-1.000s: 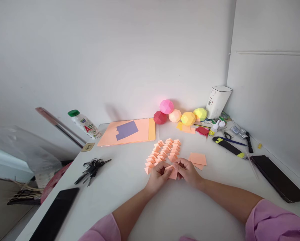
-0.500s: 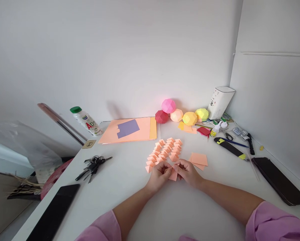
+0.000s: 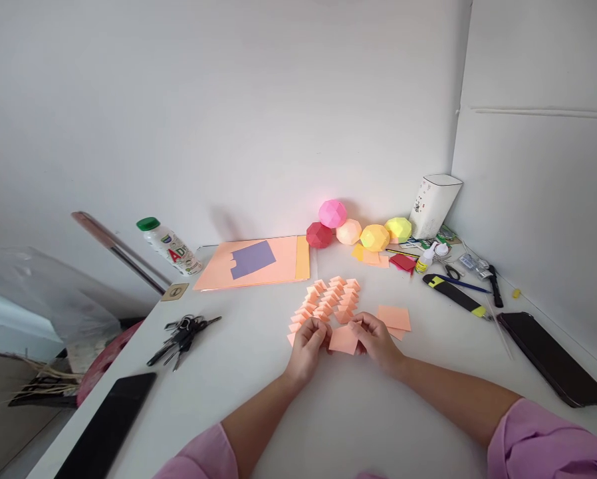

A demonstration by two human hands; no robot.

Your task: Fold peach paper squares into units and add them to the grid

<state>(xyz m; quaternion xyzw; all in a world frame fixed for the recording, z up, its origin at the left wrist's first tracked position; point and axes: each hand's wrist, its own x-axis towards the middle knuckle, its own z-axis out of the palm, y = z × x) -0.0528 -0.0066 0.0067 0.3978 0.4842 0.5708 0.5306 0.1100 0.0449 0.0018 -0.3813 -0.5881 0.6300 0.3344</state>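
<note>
A small peach paper square (image 3: 344, 340) is held up in front of me between my two hands. My right hand (image 3: 378, 342) pinches its right edge with thumb and fingers. At its left edge, my left hand (image 3: 306, 351) is closed with fingers curled, some of them partly behind the paper. Just beyond my hands stand rows of several folded peach paper pieces (image 3: 333, 293), the nearest partly hidden by my left hand. To the right of my right hand lie loose peach paper squares (image 3: 394, 317), overlapping one another.
Faceted paper balls (image 3: 375, 237) sit by the wall. Peach sheets (image 3: 213, 273) lie at the back left, near a bottle (image 3: 171, 247). Keys (image 3: 183, 338) and a black slab (image 3: 106, 426) are left. Right are glue (image 3: 425, 259), a cutter (image 3: 455, 295) and a dark case (image 3: 552, 359).
My hands have moved slightly apart, the left one leftward. The paper square between them now shows more of its flat face. The whole view has shifted a little.
</note>
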